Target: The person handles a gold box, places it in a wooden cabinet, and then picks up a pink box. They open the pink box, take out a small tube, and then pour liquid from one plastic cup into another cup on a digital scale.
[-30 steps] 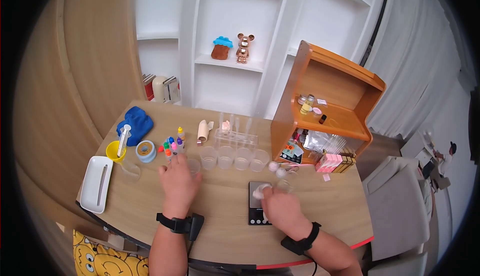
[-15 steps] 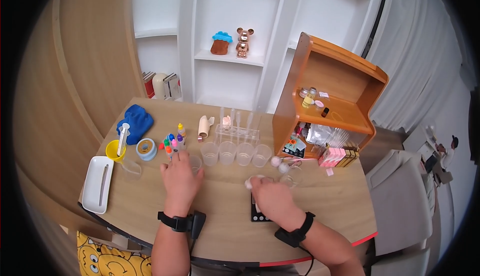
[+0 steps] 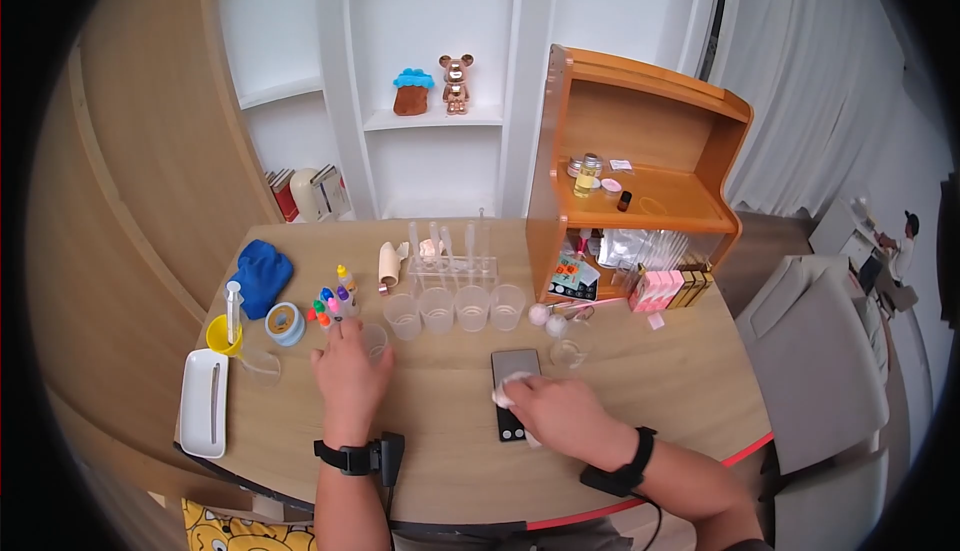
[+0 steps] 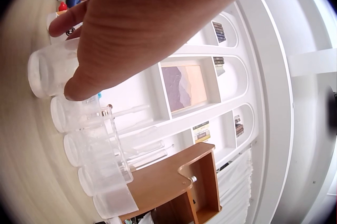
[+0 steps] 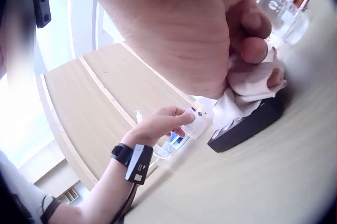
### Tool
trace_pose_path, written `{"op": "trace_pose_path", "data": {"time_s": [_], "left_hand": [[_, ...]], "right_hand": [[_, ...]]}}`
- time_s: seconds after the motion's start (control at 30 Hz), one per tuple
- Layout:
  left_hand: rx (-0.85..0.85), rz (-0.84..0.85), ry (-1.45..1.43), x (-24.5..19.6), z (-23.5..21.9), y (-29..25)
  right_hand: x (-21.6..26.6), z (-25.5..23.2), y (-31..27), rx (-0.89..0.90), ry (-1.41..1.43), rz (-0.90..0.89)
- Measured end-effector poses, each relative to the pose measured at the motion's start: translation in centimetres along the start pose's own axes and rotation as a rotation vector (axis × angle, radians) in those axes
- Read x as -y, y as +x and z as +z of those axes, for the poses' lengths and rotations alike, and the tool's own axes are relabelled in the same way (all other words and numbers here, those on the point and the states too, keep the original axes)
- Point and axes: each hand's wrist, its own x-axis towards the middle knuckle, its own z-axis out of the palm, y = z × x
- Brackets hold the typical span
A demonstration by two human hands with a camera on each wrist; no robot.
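My right hand (image 3: 565, 413) grips a crumpled pale pink cloth (image 5: 258, 84) and presses it on a small black digital scale (image 3: 518, 361). The scale's grey plate shows above the cloth, and round buttons show at its near end. My left hand (image 3: 352, 379) holds a clear plastic cup (image 4: 45, 71) upright on the table, thumb on one side and fingers on the other. Several small dropper bottles (image 3: 335, 301) with coloured caps stand just beyond the left fingers. Four-like matching cups stand in a row (image 3: 437, 311) to the right of the held one.
Behind the cups is a clear rack (image 3: 455, 269) with pipettes. A glass beaker (image 3: 570, 351) stands right of the scale, near a wooden shelf unit (image 3: 640, 213). At left are a white tray (image 3: 196, 406), a yellow cup (image 3: 222, 336), a tape roll (image 3: 285, 323) and a blue cloth (image 3: 262, 276).
The right hand moved the cloth to the scale's far end, then back toward its middle, uncovering the far part of the plate. The left hand stays at the cup; the head view has shifted.
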Motion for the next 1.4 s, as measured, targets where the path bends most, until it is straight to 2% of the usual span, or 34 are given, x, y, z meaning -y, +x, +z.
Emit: {"op": "trace_pose_path", "data": {"time_s": [0.07, 0.1, 0.17, 0.2, 0.27, 0.37, 0.4, 0.43, 0.47, 0.53, 0.57, 0.63, 0.67, 0.73, 0.77, 0.83, 0.93, 0.97, 1.03, 1.13, 1.27, 1.4], "left_hand": [[0.039, -0.018, 0.024, -0.3, -0.4, 0.0], [0.043, -0.014, 0.025, -0.3, -0.4, -0.1], [0.079, -0.041, -0.014, -0.1, -0.5, 0.0], [0.079, -0.040, -0.013, -0.2, -0.9, 0.0], [0.142, -0.083, -0.029, -0.5, -1.8, 0.1], [0.057, -0.031, -0.056, 0.3, -1.4, -0.4], [0.057, -0.022, -0.057, 0.2, -1.6, -0.4], [0.102, -0.042, -0.063, 0.0, -2.2, -0.4], [0.145, -0.062, -0.067, -0.3, -2.8, -0.4], [0.180, -0.029, -0.075, -1.1, -4.1, -0.6], [0.220, -0.005, -0.085, -1.5, -4.4, -0.7], [0.250, 0.054, -0.137, -1.9, -4.0, -1.0], [0.280, 0.105, -0.199, -2.2, -3.8, -1.1], [0.323, 0.163, -0.270, -3.6, -3.7, -1.4], [0.367, 0.206, -0.350, -4.2, -3.7, -1.6], [0.352, 0.280, -0.358, -4.8, -2.9, -1.9], [0.408, 0.280, -0.449, -6.2, -2.8, -2.2], [0.408, 0.272, -0.442, -6.2, -2.6, -2.2], [0.363, 0.318, -0.440, -6.3, -1.9, -2.3], [0.399, 0.259, -0.507, -6.7, -1.4, -2.2], [0.403, 0.287, -0.512, -6.4, -0.9, -2.3], [0.541, 0.202, -0.562, -5.5, 0.1, -2.0]], "right_hand": [[-0.2, -1.8, -2.2, 0.112, 0.120, -0.031], [-0.5, -2.8, -3.2, 0.112, 0.122, -0.026], [-1.6, -4.6, -5.2, 0.150, 0.273, 0.085], [-2.8, -5.1, -6.1, 0.150, 0.274, 0.086], [-5.4, -6.2, -7.7, -0.023, 0.273, 0.136], [-9.1, -8.3, -9.3, -0.062, 0.203, 0.241], [-10.2, -8.8, -9.6, -0.025, 0.064, 0.364], [-10.8, -9.2, -9.7, 0.011, -0.076, 0.488], [-11.1, -9.4, -9.6, 0.003, -0.075, 0.495], [-11.3, -9.3, -9.3, 0.005, -0.295, 0.572], [-11.3, -9.2, -9.0, 0.000, -0.287, 0.579], [-10.9, -8.5, -8.1, -0.193, -0.129, 0.432], [-10.4, -7.8, -7.5, -0.202, -0.122, 0.443], [-9.0, -6.1, -5.8, -0.220, 0.188, 0.327], [-8.4, -5.6, -5.0, -0.232, 0.196, 0.337], [-7.8, -4.6, -3.5, -0.105, 0.382, 0.337], [-8.7, -1.3, -2.6, -0.142, 0.570, 0.371], [-8.9, -0.2, -2.6, -0.137, 0.579, 0.365], [-9.3, 1.5, -2.6, -0.217, 0.776, 0.338], [-9.1, 1.9, -2.8, -0.199, 0.655, 0.338], [-8.5, 1.1, -3.3, -0.135, 0.685, 0.337], [-7.6, 1.0, -3.7, -0.203, 0.642, 0.277]]}}
